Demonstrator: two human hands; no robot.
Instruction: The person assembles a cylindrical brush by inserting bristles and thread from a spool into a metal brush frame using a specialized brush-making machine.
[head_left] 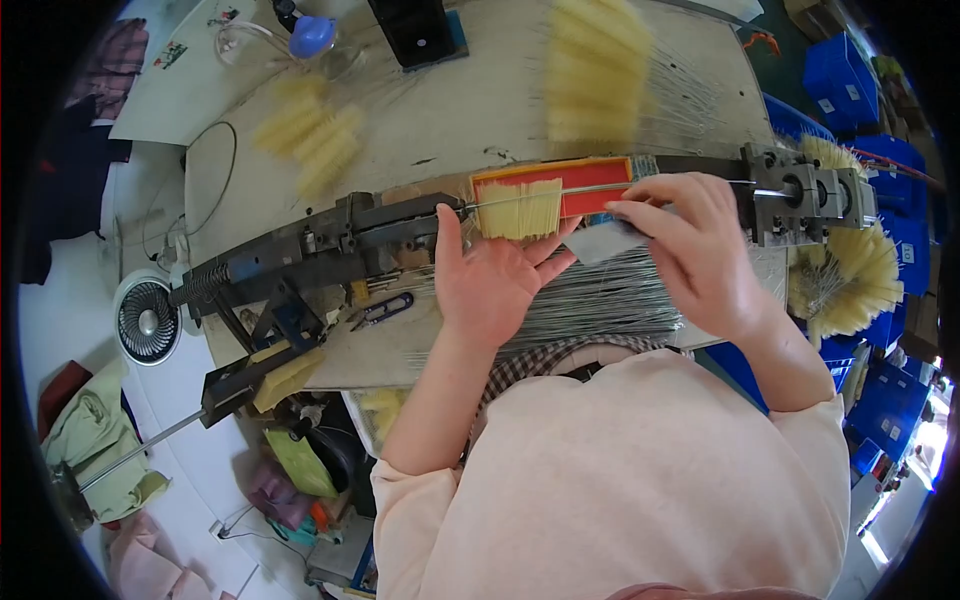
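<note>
My left hand lies palm up with its fingers spread, just below a row of pale yellow bristles. Its thumb points up beside the end of a dark metal clamp. The bristles sit across a thin metal wire, over a red tray with a yellow rim. With its fingers closed, my right hand grips a flat, greyish plate near the tray's right end. The right fingertips are also close to the wire; whether they touch it I cannot tell.
Under my hands lies a bundle of thin metal wires. Blue-handled snips rest to its left. A grey metal chuck block stands at right. Finished yellow brushes lie at the back, and a small fan is at left.
</note>
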